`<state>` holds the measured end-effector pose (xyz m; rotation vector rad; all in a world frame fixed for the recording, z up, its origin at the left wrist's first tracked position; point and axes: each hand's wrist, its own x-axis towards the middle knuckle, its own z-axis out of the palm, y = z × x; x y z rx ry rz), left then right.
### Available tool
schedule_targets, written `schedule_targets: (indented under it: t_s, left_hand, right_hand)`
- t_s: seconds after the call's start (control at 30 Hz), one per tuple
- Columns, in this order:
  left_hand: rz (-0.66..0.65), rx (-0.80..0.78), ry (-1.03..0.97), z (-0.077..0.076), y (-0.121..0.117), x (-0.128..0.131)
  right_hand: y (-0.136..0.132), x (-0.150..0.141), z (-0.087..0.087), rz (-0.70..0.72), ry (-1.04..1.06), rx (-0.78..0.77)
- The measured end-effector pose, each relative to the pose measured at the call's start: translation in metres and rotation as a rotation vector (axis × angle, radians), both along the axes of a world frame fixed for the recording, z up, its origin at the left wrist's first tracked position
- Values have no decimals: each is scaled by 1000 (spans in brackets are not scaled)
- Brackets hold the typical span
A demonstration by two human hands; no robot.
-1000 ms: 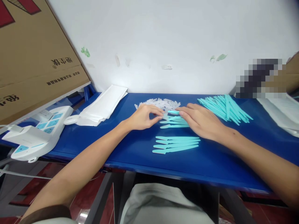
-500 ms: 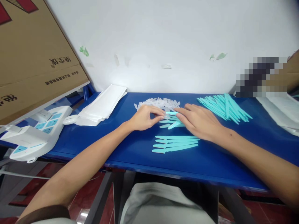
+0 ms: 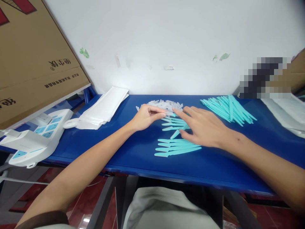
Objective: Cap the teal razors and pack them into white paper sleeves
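Observation:
My left hand (image 3: 148, 117) is closed in a pinch, thumb against forefinger, on a small translucent blade cover (image 3: 169, 113). Facing it, my right hand (image 3: 203, 127) has its thumb and forefinger spread apart, the forefinger reaching to the cover and a turquoise razor tip behind it. Under the right hand lie several turquoise eyebrow razors (image 3: 170, 128), their handles partly hidden by the fingers. Nearer the front edge, a row of turquoise razors (image 3: 177, 148) lies side by side, blades to the left. Just behind my hands is a pile of translucent covers (image 3: 162, 104).
A heap of turquoise razors (image 3: 228, 109) lies right on the blue table (image 3: 133, 152). White sleeves (image 3: 105, 108) are at the left, beside a white power strip (image 3: 47, 136). A cardboard box (image 3: 40, 57) leans there. White packets (image 3: 286, 114) lie far right, below a pixelated patch.
My right thumb and forefinger have opened and moved apart, letting go of the razor they pinched. My left hand stays almost in place, still pinching.

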<state>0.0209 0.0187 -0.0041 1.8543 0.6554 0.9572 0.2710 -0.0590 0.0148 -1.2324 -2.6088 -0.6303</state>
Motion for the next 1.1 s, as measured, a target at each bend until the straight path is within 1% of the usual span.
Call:
schedule_targets:
  t_s: [0.17, 0.3, 0.4, 0.5, 0.57, 0.67, 0.73, 0.8, 0.9, 1.0, 1.1]
  left_hand:
    - [-6, -25, -5, -1, -1, 3]
    - [13, -33, 11, -2, -2, 5]
    - [11, -55, 20, -2, -1, 5]
    - [6, -91, 13, -3, 1, 4]
    - [9, -112, -10, -4, 3, 3]
    - [3, -145, -42, -6, 7, 2]
    - [-3, -144, -40, -7, 8, 1]
    - [7, -124, -25, -8, 9, 1]
    - [24, -84, 16, -7, 8, 1]
    - [34, -22, 64, -5, 6, 0]
    - [54, 59, 106, -3, 4, -1]
  right_hand:
    - [-2, -1, 1, 42, 48, -37]
    - [-3, -2, 5, 28, 99, -109]
    - [-1, 1, 6, 33, 177, -142]
    - [3, 5, 6, 85, 257, -173]
    - [6, 7, 5, 119, 316, -202]
    - [11, 10, 2, 131, 431, -225]
    - [13, 12, 0, 133, 489, -203]
    - [14, 13, -1, 131, 527, -143]
    - [12, 15, 4, 44, 538, -27]
    - [10, 17, 12, -65, 468, 25]
    - [9, 20, 16, -95, 364, 13]
